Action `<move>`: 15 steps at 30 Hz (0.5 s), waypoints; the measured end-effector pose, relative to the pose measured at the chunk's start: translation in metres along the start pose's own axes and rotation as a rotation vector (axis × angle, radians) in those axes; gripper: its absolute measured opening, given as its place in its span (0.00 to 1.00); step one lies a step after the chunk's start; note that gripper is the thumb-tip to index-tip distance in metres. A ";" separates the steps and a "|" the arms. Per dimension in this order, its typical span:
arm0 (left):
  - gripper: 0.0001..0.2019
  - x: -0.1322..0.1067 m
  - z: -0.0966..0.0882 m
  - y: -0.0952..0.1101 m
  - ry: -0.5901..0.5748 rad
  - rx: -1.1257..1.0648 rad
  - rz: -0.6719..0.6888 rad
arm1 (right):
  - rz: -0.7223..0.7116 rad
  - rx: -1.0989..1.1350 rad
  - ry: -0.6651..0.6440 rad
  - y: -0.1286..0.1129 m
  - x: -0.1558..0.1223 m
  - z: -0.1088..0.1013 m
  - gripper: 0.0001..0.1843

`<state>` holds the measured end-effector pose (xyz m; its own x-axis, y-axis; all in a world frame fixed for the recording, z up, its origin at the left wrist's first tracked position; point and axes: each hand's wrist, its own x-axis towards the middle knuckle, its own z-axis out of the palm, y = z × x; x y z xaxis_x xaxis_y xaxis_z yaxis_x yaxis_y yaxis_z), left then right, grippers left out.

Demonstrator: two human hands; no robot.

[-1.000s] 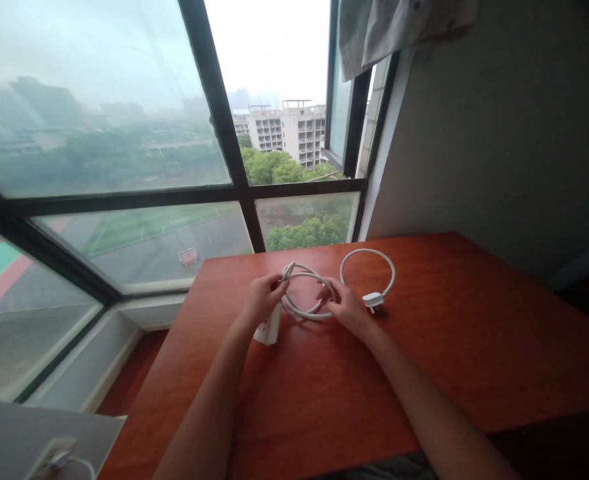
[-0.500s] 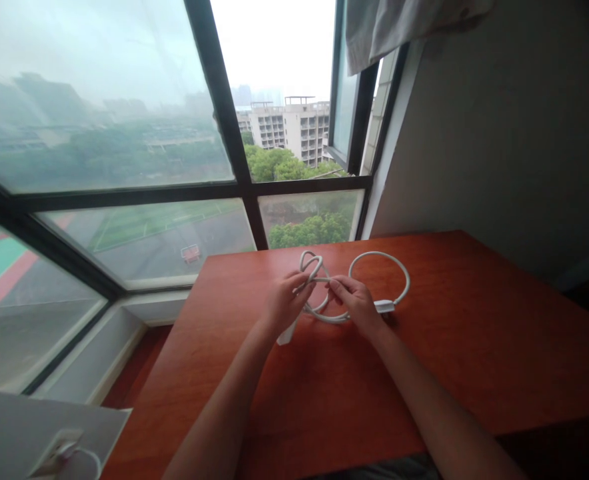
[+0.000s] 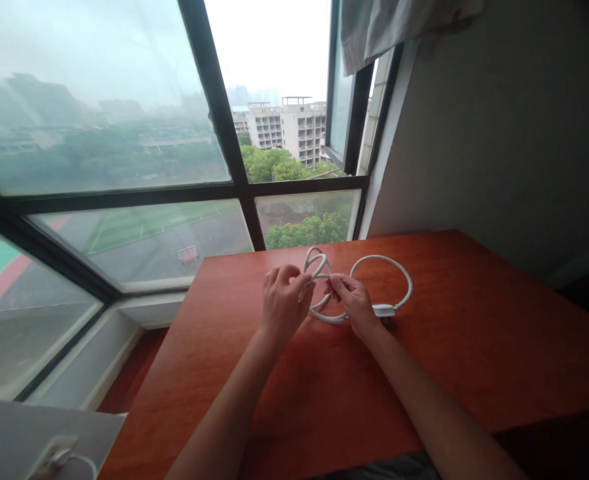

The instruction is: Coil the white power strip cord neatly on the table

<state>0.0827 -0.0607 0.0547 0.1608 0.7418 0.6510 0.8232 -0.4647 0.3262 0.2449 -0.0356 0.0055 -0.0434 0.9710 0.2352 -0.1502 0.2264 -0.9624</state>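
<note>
A white power cable [image 3: 392,267] lies in loops on the red-brown wooden table [image 3: 474,347], with its white plug [image 3: 384,310] resting flat at the right. My left hand [image 3: 282,303] is closed on the coiled part of the cable, lifted a little off the table. My right hand [image 3: 354,300] pinches the same coil from the right side. A small loop of cable [image 3: 316,261] stands up between the two hands. Whatever hangs below my left hand is hidden behind it.
The table stands against a large window with dark frames [image 3: 224,140] and a grey wall [image 3: 499,133] at the right. A cloth [image 3: 399,23] hangs at the top. At the bottom left, a grey surface [image 3: 4,433] carries a white plug and cord [image 3: 54,457].
Both hands have come together and lifted the coil slightly. A wide loop has been folded into a small upright loop. The white block seen below my left hand earlier is out of sight.
</note>
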 end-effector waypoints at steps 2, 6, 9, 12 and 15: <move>0.08 0.000 -0.003 0.008 -0.029 0.074 0.069 | -0.001 0.026 0.018 0.001 0.000 0.001 0.18; 0.07 -0.002 -0.004 0.021 -0.115 0.215 0.152 | 0.006 0.113 0.067 0.002 0.001 0.001 0.19; 0.09 -0.002 -0.004 0.024 -0.128 0.280 0.150 | 0.074 0.232 0.152 0.002 0.003 -0.001 0.18; 0.09 -0.001 -0.003 0.021 -0.138 0.285 0.112 | 0.145 0.347 0.203 0.002 0.006 -0.006 0.18; 0.10 0.000 -0.003 0.010 -0.145 0.236 -0.038 | 0.182 0.389 0.200 0.002 0.008 -0.012 0.17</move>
<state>0.0895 -0.0667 0.0599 0.1893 0.8262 0.5306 0.9315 -0.3221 0.1692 0.2564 -0.0263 0.0037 0.0818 0.9967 0.0003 -0.5183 0.0427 -0.8542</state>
